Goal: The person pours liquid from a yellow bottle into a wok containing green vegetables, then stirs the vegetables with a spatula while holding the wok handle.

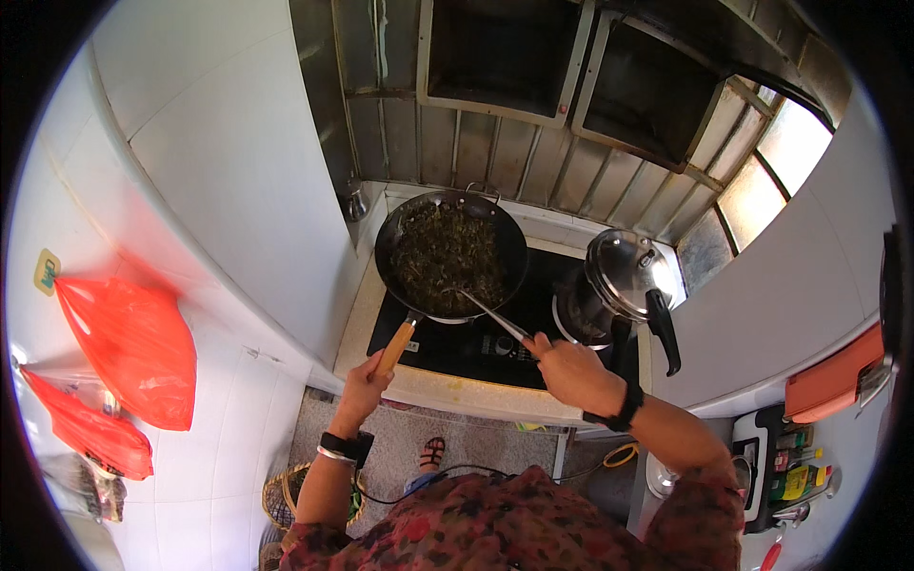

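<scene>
A dark wok (515,265) rests on the left side of the black cooktop (443,355). Chopped dark-green leafy food (446,250) is spread across its inside. My left hand (363,389) is closed around the wok's wooden handle (395,350). My right hand (577,372) grips a metal spatula (500,318) by its handle end. The spatula slants down to the left into the wok, and its tip is buried in the greens. Both wrists wear dark bands.
A lidded steel pressure cooker (623,275) stands on the right of the cooktop, its black handle (663,332) pointing towards me. A small metal pot (355,200) sits in the back left corner. Red plastic bags (143,350) hang left. A woven basket (285,496) is on the floor.
</scene>
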Demonstrator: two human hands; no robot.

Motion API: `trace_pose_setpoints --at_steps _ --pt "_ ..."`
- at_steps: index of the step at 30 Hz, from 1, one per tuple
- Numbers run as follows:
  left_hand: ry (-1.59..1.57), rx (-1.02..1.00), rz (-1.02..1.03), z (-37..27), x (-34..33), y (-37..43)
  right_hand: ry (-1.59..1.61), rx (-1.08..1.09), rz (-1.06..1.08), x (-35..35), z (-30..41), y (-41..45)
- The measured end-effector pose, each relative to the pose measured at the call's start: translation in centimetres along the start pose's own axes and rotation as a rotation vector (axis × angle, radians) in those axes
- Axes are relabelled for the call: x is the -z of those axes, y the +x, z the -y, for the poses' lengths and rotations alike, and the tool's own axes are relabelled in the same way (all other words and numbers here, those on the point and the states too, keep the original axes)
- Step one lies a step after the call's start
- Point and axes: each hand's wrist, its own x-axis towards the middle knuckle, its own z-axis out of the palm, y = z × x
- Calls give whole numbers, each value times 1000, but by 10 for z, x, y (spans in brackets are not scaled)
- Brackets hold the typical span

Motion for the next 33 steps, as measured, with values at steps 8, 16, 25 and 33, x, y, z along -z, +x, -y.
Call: trace_pose_setpoints --at_steps 8,16,25,33 --pt "8 -54 12 -3 -9 5 64 -39 21 -41 -13 17" --pt "-38 -51 1 10 -1 5 314 -96 -77 84 -47 0" --pt "-15 -46 -7 18 -1 6 696 -561 158 123 -79 54" --pt "-17 -79 18 10 -4 7 824 -493 236 78 -75 119"
